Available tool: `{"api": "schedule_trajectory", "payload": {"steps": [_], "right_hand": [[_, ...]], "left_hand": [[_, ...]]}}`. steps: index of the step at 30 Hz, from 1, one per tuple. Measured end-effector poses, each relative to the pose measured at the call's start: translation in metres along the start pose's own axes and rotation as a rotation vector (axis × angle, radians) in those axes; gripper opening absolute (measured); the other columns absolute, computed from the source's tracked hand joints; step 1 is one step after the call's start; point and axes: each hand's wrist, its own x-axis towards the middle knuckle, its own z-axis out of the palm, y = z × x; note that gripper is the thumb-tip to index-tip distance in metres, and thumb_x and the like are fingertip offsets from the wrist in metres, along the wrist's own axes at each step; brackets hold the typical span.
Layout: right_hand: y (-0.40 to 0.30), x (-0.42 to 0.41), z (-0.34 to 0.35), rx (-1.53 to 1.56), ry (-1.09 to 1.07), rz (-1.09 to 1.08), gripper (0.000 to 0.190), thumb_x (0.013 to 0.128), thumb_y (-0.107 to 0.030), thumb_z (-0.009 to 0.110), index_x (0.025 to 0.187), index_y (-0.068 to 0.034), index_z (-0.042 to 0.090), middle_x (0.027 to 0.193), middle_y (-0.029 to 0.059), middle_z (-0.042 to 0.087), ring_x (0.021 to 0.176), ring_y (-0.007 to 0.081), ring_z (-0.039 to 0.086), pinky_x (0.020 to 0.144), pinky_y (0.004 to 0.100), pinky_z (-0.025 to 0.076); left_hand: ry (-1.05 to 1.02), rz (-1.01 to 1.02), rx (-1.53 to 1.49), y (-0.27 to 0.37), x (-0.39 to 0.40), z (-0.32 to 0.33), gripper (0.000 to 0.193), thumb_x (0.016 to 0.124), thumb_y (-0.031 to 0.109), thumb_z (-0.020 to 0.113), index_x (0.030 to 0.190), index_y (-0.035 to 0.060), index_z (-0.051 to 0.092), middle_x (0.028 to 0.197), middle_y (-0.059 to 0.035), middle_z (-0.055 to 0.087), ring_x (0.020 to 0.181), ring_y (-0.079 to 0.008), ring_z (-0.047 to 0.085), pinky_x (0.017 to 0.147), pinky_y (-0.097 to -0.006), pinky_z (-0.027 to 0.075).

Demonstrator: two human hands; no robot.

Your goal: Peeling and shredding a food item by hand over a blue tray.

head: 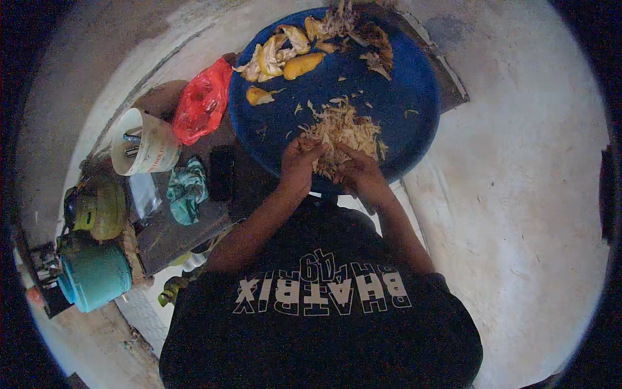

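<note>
Both my hands meet at the near edge of a pile of pale shredded meat (347, 131), which lies on a large round blue tray (413, 112). My left hand (300, 163) is at the pile's left side, its fingers bent around some shreds. Close beside it, my right hand (359, 170) has its fingers curled on shreds at the near right. Yellow-skinned pieces, apparently chicken (303, 65), lie at the tray's far left. Darker brown scraps (379, 48) lie at its far right, and a small yellow piece (260, 96) sits apart near the left rim.
Left of the tray are a red plastic bag (204, 104), a white bucket (158, 148) with items inside, a green patterned cloth or bag (187, 192) and a clear plastic packet (144, 197). Farther left stand a green gas cylinder (104, 209) and a turquoise container (99, 277). A wall rises at the right.
</note>
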Motion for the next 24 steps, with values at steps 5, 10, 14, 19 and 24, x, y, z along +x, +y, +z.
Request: {"api": "schedule_trajectory", "payload": {"steps": [5,10,14,19,24], "right_hand": [[0.016,0.009,-0.007,0.033,-0.02,-0.026,0.04,0.085,-0.003,0.046,0.125,-0.01,0.05,0.067,0.0028,0.058,0.047,0.0077,0.048,0.041,0.0219,0.04],[0.015,0.01,-0.008,-0.021,0.027,-0.123,0.042,0.086,-0.003,0.044,0.127,-0.01,0.047,0.069,0.0036,0.059,0.047,0.0084,0.048,0.039,0.0213,0.038],[0.005,0.002,-0.003,0.047,-0.036,0.017,0.046,0.086,-0.003,0.042,0.131,-0.013,0.042,0.07,0.0049,0.059,0.047,0.0089,0.048,0.04,0.0218,0.039],[0.006,0.001,-0.004,0.136,-0.069,0.016,0.043,0.088,-0.004,0.041,0.13,-0.011,0.043,0.071,0.0052,0.059,0.048,0.0089,0.049,0.041,0.022,0.04],[0.001,-0.001,-0.003,0.158,0.01,0.046,0.035,0.088,-0.006,0.044,0.123,-0.008,0.05,0.07,0.0042,0.059,0.049,0.008,0.049,0.042,0.0213,0.039]], "left_hand": [[0.0,0.052,0.103,-0.009,0.006,-0.007,0.019,0.074,0.002,0.067,0.083,0.0067,0.051,0.087,-0.0055,0.059,0.082,-0.017,0.057,0.075,-0.0314,0.046],[0.024,-0.003,0.047,0.0,0.002,0.001,0.02,0.074,0.002,0.067,0.083,0.0066,0.05,0.087,-0.0057,0.059,0.082,-0.0163,0.057,0.076,-0.0311,0.046],[0.001,-0.01,0.031,0.002,-0.001,0.001,0.019,0.075,0.002,0.067,0.083,0.0071,0.05,0.087,-0.0056,0.059,0.08,-0.0164,0.058,0.073,-0.0308,0.048],[-0.043,-0.073,-0.026,0.003,-0.002,0.001,0.018,0.075,0.002,0.066,0.08,0.0084,0.05,0.087,-0.0048,0.059,0.078,-0.0159,0.058,0.07,-0.0304,0.048],[-0.019,-0.104,0.024,0.001,0.0,-0.002,0.019,0.075,0.001,0.065,0.079,0.0091,0.048,0.087,-0.0043,0.059,0.076,-0.0158,0.057,0.069,-0.0301,0.047]]}}
